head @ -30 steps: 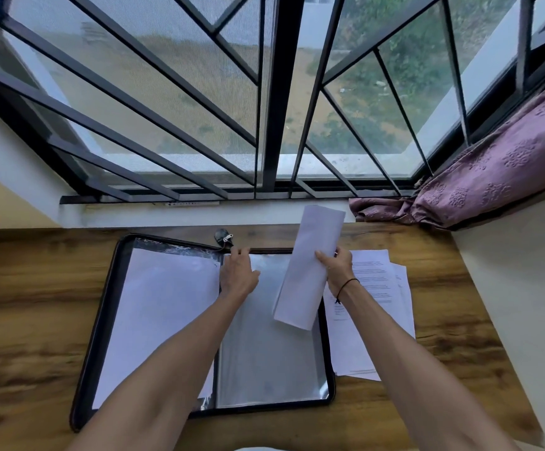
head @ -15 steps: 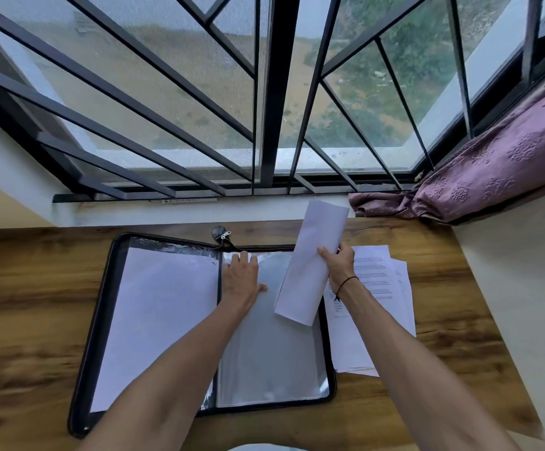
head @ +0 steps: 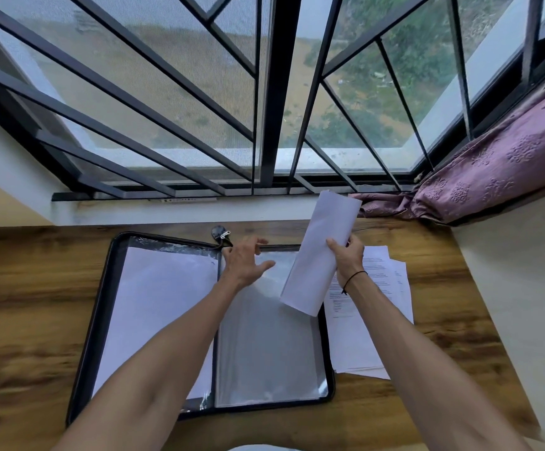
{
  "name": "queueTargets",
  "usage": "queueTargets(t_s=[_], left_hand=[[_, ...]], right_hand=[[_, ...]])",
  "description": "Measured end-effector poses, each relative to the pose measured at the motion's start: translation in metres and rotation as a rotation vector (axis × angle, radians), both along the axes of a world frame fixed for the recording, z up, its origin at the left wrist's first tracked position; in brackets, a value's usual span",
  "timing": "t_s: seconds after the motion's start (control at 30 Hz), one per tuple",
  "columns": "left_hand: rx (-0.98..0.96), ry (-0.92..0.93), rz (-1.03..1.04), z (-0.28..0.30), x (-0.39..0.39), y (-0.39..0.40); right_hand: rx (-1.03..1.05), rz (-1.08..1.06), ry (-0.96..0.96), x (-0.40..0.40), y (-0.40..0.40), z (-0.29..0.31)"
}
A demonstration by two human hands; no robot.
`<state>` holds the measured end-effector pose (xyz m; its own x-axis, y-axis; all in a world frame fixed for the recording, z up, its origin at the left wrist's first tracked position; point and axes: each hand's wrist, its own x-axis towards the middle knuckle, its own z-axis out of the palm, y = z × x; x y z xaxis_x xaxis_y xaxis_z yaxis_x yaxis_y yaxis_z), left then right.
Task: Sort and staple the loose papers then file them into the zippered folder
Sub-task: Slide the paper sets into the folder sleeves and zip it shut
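Clear plastic sleeve (head: 266,336) in the open zippered folder (head: 101,307) on the counter (head: 30,288) awaits filing: the right hand (head: 346,260) pinches a curled paper bundle (head: 321,255) above it, while the left hand (head: 246,263) hovers spread, holding nothing, at the sleeve's top. Next, I judge, its mouth must be parted.

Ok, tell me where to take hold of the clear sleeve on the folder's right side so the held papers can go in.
Take the clear sleeve at its top edge, by the zip end of the folder, coming from the left with the left hand, which hovers open there. The mouth seems to be at that edge, so lifting the upper film should open it. The right hand grips the curled papers above it.
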<state>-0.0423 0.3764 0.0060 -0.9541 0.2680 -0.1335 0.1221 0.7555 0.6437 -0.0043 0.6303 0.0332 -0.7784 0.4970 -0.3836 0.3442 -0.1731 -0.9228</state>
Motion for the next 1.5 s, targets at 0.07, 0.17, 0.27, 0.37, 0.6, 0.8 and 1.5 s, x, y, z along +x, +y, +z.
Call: queueTargets(t_s=[0.07,0.17,0.27,0.37,0.6,0.8,1.5], left_hand=[[0.023,-0.013,-0.018,0.003,-0.005,0.001],[0.019,-0.014,-0.028,0.004,-0.006,-0.003],[-0.008,-0.021,-0.054,0.001,-0.005,-0.014],[-0.096,-0.039,-0.116,-0.002,-0.004,-0.024],[-0.175,0.032,-0.218,-0.011,0.003,-0.032],[0.045,0.025,-0.141,-0.012,0.005,-0.033],[0.124,0.05,0.033,-0.01,0.003,-0.038]], right_hand=[[-0.007,-0.008,0.015,-0.002,0.002,0.0],[-0.034,-0.02,0.063,-0.007,0.004,0.004],[-0.072,-0.056,0.13,-0.019,0.004,0.011],[-0.131,-0.07,0.23,-0.035,-0.001,0.025],[-0.171,-0.025,0.363,-0.087,-0.034,0.059],[-0.064,0.016,0.315,-0.106,-0.081,0.043],[0.284,0.156,-0.003,-0.104,-0.083,0.014]])
